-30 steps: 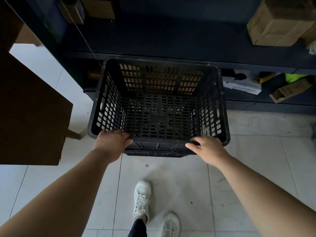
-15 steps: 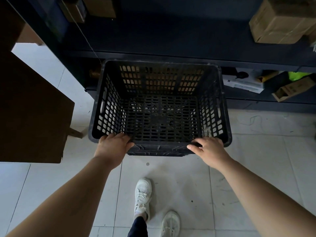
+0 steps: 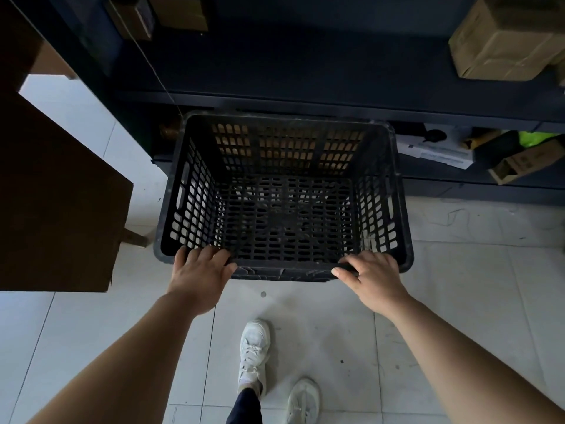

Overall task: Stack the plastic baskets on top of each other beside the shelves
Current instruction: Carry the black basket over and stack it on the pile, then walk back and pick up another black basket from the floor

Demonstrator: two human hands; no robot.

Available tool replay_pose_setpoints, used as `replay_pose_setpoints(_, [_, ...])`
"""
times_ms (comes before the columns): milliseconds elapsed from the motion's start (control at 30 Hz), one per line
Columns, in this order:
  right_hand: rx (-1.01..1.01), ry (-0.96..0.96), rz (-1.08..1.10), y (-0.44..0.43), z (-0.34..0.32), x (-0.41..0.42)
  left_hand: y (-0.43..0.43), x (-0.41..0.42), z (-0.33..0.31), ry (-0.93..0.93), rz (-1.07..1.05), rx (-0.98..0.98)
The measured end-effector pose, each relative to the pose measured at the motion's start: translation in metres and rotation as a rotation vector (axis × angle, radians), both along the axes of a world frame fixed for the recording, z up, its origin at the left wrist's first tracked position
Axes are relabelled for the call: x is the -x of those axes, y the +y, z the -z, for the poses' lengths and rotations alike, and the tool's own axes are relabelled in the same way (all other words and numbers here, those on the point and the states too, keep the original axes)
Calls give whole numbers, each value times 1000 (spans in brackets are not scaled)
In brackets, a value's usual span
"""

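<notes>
A black plastic basket with perforated walls and floor sits in front of the dark shelves, empty inside. A second basket rim shows just under its near edge, so it rests on another basket. My left hand grips the near rim at the left corner, fingers curled over the edge. My right hand grips the near rim toward the right corner, thumb on the rim's outer face.
A brown cardboard panel stands close at the left. Cardboard boxes sit on the upper shelf, and small boxes on the lowest shelf at right. My white shoes stand on the pale tiled floor behind the basket.
The basket and both hands have sunk slightly in view and stay pressed against the shelf front; the grips are unchanged.
</notes>
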State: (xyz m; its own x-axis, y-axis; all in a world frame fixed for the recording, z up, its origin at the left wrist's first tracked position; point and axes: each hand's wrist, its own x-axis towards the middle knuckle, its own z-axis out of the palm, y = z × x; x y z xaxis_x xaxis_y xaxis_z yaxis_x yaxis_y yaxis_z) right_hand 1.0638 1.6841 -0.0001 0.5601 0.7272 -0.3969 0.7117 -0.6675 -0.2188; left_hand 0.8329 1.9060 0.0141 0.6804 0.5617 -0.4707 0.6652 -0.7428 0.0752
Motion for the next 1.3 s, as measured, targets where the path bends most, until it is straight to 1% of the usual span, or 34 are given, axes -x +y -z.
replay_pose_setpoints(300, [14,-50,-14,-2,-1,1,1,0,8,14,-15,-8])
replay_pose_setpoints(367, [57,-23,-27,-1,-4,1,1,-2,3,59,-16,20])
replay_pose_setpoints(433, [99,47,0,1,-10,2,1,-5,-3,94,-31,57])
replay_pose_setpoints(500, [102,76,64,4,-16,5,2,-8,-13,88,-41,82])
replay_pose_setpoints(600, [30,19,134,5,-33,15,4,-17,-34,-7,-90,109])
replay_pose_setpoints(667, [-13,-11,180,7,-52,22,4,-27,-56,-89,-99,107])
replay_pose_setpoints(800, [-108,-59,323,7,-107,28,9,-47,-114,-204,-47,86])
replay_pose_setpoints(933, [-179,-129,438,-3,-174,26,10,-66,-184,-282,62,56])
replay_pose_setpoints(1133, [-245,-233,550,-29,-286,26,-3,-88,-289,-400,231,38])
replay_pose_setpoints(1300, [-284,-244,673,-55,-356,39,-29,-99,-361,-482,345,-3])
